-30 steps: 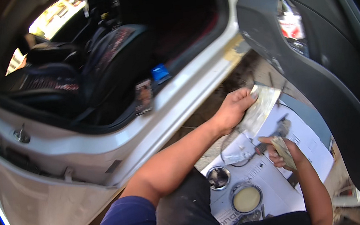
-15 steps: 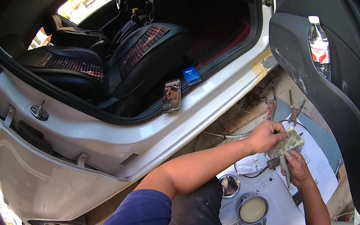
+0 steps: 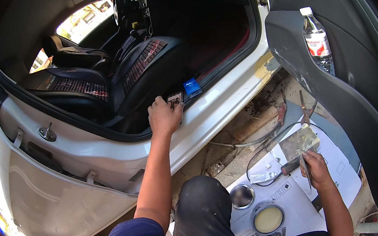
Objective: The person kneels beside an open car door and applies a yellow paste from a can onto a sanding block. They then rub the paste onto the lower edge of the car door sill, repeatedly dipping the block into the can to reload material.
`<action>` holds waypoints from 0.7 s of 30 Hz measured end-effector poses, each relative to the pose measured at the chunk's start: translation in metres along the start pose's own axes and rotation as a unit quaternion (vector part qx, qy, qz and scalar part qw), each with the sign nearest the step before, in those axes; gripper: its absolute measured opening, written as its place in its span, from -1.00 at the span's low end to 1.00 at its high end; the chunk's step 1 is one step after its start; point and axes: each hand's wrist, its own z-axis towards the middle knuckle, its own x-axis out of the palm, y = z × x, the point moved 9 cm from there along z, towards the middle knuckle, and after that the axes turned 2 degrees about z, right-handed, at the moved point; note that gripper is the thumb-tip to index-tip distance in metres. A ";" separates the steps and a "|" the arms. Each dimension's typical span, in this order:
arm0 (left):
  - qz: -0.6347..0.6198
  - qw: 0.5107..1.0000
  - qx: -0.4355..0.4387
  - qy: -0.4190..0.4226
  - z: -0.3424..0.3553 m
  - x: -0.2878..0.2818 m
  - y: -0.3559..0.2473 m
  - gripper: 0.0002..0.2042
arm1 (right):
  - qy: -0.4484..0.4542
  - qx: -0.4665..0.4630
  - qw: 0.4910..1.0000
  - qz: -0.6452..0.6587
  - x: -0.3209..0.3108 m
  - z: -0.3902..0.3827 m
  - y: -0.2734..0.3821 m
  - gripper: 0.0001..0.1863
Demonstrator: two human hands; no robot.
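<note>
On the car's door sill my left hand (image 3: pixel 166 115) is closed on a smartphone (image 3: pixel 175 101), covering its lower part. A blue box (image 3: pixel 192 88) lies just beyond the phone. Off to the right, my right hand (image 3: pixel 317 168) grips a thin putty knife (image 3: pixel 307 174) that points down toward me. Just past its fingers lies a flat grey-green mixing board (image 3: pixel 298 143) with pale filler smeared at its right end. A tool with a dark ribbed handle (image 3: pixel 290 166) rests beside the board, and a white tube (image 3: pixel 263 177) lies left of it.
An open tin of pale yellow paste (image 3: pixel 268 218) and a round lid (image 3: pixel 242 197) sit on printed cardboard (image 3: pixel 296 201). Pliers (image 3: pixel 307 111) and a wood block (image 3: pixel 257 124) lie beyond. The open door (image 3: pixel 325 84) holds a water bottle (image 3: pixel 318 45).
My left hand has let go of the mixing board and swung left onto the phone. My right hand still has the putty knife. The view has shifted slightly.
</note>
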 end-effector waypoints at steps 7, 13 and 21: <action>-0.007 0.976 -0.087 0.198 0.015 0.047 0.023 -0.18 | 0.047 -0.020 0.999 0.005 0.026 -0.011 0.019 -0.80; -0.041 0.983 -0.091 0.155 0.025 0.070 0.037 -0.17 | 0.010 -0.033 0.999 -0.026 0.011 -0.010 0.020 -0.78; -0.204 0.972 -0.063 -0.101 0.021 0.020 0.030 0.06 | -0.007 -0.017 1.000 -0.023 0.003 -0.009 0.014 -0.80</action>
